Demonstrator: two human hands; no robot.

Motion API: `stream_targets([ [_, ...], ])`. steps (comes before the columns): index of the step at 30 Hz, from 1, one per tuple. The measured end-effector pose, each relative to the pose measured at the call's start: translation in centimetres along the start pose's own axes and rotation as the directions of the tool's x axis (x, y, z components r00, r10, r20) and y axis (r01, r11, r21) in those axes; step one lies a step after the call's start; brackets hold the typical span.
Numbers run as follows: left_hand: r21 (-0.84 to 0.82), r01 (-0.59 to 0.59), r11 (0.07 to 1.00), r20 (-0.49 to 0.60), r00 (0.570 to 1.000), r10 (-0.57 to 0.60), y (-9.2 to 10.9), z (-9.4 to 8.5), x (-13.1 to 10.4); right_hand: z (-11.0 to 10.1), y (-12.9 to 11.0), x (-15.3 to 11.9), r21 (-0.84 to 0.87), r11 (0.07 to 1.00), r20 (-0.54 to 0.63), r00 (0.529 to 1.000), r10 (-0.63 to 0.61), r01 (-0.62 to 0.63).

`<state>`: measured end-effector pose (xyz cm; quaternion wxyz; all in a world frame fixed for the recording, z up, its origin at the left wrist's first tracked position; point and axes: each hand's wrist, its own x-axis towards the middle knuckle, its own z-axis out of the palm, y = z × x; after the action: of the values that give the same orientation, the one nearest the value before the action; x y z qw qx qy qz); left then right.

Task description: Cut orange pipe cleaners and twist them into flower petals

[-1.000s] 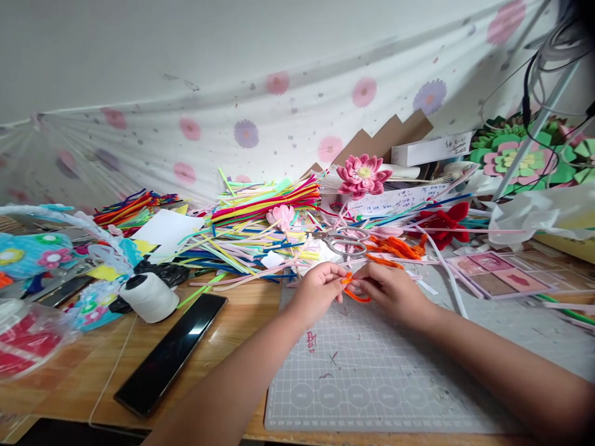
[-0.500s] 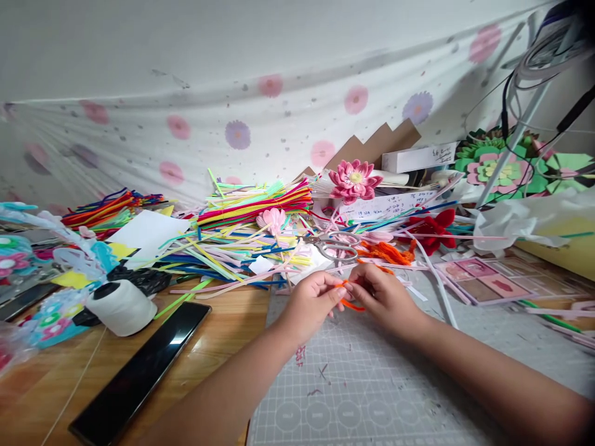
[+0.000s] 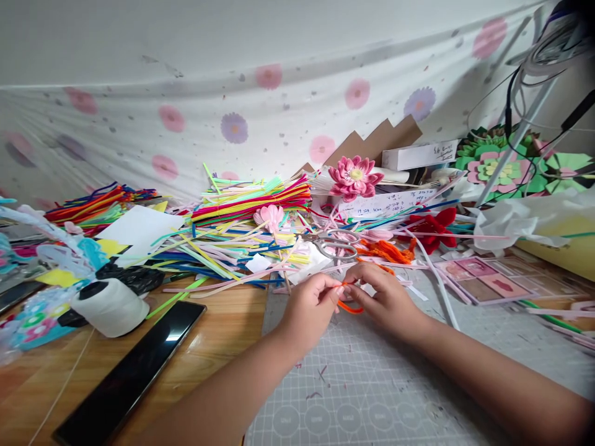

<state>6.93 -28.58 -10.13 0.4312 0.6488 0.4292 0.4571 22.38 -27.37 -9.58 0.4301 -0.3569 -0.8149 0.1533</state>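
Observation:
Both of my hands pinch one orange pipe cleaner (image 3: 349, 306) just above a grey cutting mat (image 3: 372, 384). My left hand (image 3: 309, 306) grips it from the left with thumb and fingers closed. My right hand (image 3: 383, 294) holds its other side, fingertips almost touching the left hand's. The pipe cleaner is bent into a small loop between the fingers, and part of it is hidden by them. Just behind my hands lie silver scissors (image 3: 334, 243) and a heap of orange pipe cleaners (image 3: 388, 250).
A big pile of coloured pipe cleaners (image 3: 242, 229) fills the back of the wooden table. A black phone (image 3: 134, 368) and a white thread spool (image 3: 109, 305) lie at the left. A pink paper flower (image 3: 356, 175), a red flower (image 3: 430, 226) and a palette (image 3: 493, 279) sit at the right.
The view has shifted a little to the right and down, so the phone and spool sit further left. My hands stay together on the orange pipe cleaner, working its bend.

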Motion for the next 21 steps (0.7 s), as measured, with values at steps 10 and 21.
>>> stream_targets([
  [10,0.133,-0.023,0.991,0.028,0.999,0.020,-0.3,0.3,-0.1,-0.4,0.0,0.3,0.244,0.952,0.143,0.978,0.155,-0.187],
  [21,0.342,-0.207,0.917,0.197,0.969,0.146,0.6,-1.0,0.2,-1.0,0.7,0.6,0.485,0.678,0.529,0.803,0.276,-0.553],
])
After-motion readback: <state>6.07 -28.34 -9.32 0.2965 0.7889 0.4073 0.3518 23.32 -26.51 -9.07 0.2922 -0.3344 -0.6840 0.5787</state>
